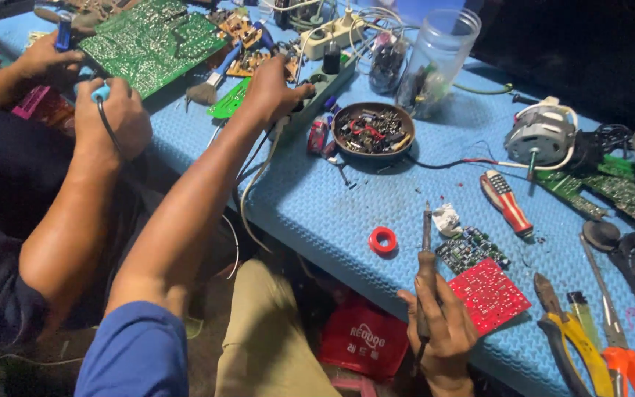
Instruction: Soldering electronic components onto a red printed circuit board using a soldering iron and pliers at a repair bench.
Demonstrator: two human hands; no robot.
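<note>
Soldering iron (425, 257) held upright in the right hand (441, 327), grip closed around its handle — tip just right of the red tape ring (383, 240). Left hand (273, 92), well above-left of the ring, grips a plug at the grey power strip (325, 84) on the blue worktop (347, 198).

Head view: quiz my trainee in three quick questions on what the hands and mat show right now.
1. True or false: the right hand holds a soldering iron.
2. Which lies nearest the red board? A) bowl B) small green board C) jar
3. What does the left hand reach and touch?

Key: 1 true. 2 B. 3 the power strip.
</note>
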